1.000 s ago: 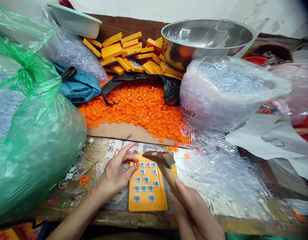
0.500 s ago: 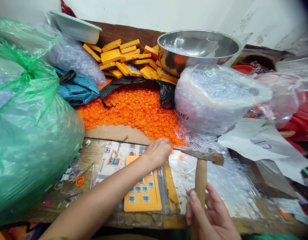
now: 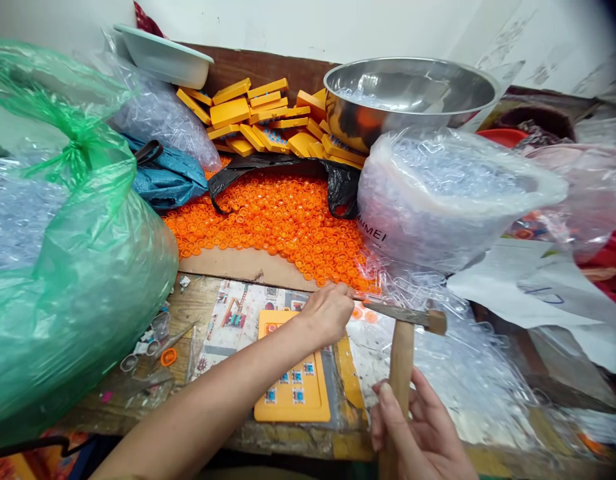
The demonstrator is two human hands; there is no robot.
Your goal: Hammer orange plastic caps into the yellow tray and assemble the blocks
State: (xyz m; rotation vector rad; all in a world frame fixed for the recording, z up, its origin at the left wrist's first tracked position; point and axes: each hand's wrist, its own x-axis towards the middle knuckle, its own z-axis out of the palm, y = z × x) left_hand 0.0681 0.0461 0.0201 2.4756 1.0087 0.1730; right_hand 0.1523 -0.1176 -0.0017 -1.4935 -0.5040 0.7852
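Several blue squares (image 3: 297,377) dot a part-bare yellow board (image 3: 319,403); right hand (image 3: 422,430) grips hammer (image 3: 402,360); whether left hand (image 3: 330,311), by orange rings (image 3: 283,217), pinches anything is unclear.

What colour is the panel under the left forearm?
The panel is yellow-orange, seen best in the current head view.

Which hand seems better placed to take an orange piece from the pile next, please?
Probably the left hand: it is beside the orange pile, while the right hand holds the hammer.

"ANMEI", in black letters on the white plastic bag (image 3: 438,207).
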